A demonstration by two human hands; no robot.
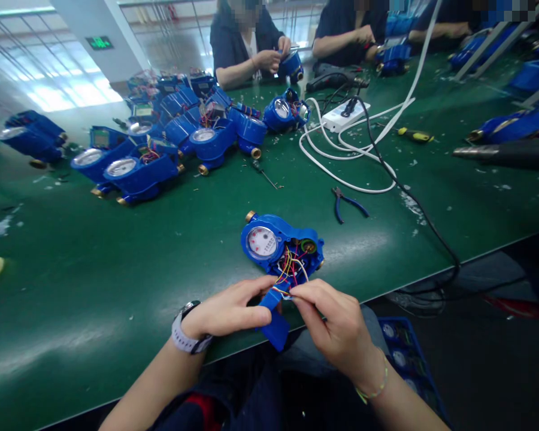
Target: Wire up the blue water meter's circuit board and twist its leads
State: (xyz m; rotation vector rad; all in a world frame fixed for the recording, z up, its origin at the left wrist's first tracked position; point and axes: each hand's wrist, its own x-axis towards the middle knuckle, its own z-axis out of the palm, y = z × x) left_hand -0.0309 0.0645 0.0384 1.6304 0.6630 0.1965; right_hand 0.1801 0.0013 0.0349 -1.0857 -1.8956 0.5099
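Note:
A blue water meter (263, 240) lies on the green table in front of me, its round dial facing up and its wiring compartment uncovered. Red, yellow and white wires (291, 263) run out of it to a blue plastic cover (276, 329) at the table's edge. My left hand (233, 308) grips that cover between thumb and fingers. At the cover's upper end, the thumb and forefinger of my right hand (335, 323) pinch the thin wires; their exact ends are hidden by the fingertips.
Diagonal pliers (348, 205), a screwdriver (265, 173), and a yellow-black screwdriver (415, 135) lie beyond. A white power strip (345, 115) trails looping cables. Several blue meters (211, 140) crowd the far left. A heat gun (503, 152) is at right. Co-workers (247, 48) sit opposite.

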